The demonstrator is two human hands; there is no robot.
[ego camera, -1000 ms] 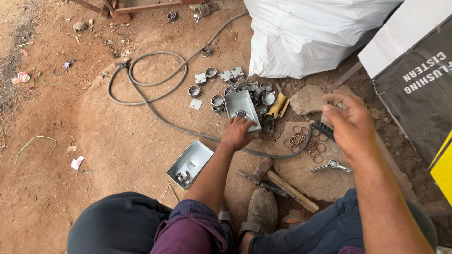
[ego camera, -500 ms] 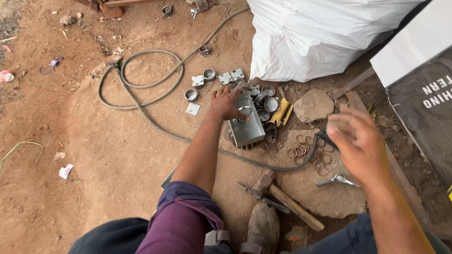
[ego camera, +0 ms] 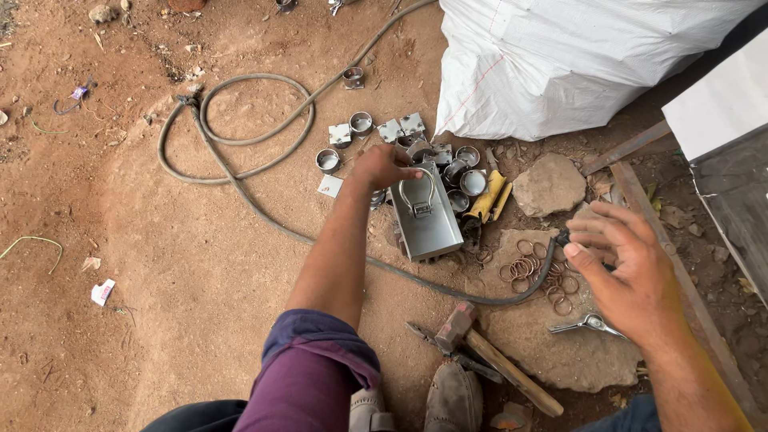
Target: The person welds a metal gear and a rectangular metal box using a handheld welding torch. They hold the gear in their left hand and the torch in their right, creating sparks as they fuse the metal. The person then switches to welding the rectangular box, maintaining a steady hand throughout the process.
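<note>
here, two bare hands work over scrap metal on a dirt floor.

the left hand (ego camera: 382,166) reaches far forward, fingers curled down onto the small metal parts at the top left corner of the grey metal box (ego camera: 426,214); whether it grips one i cannot tell. the box lies flat on the dirt with its wire handle (ego camera: 419,196) up, ringed by short metal cups (ego camera: 360,123) and square plates (ego camera: 412,125). the right hand (ego camera: 624,268) hovers spread and empty, fingers loosely apart, above a flat stone (ego camera: 552,336) where thin rings (ego camera: 524,268) lie scattered near a small metal clip (ego camera: 588,324). a hose (ego camera: 240,172) loops across the dirt and runs under the box toward the stone. a hammer (ego camera: 480,344) lies by the shoe (ego camera: 452,400), and a white sack (ego camera: 576,56) sits at the top right.
</note>
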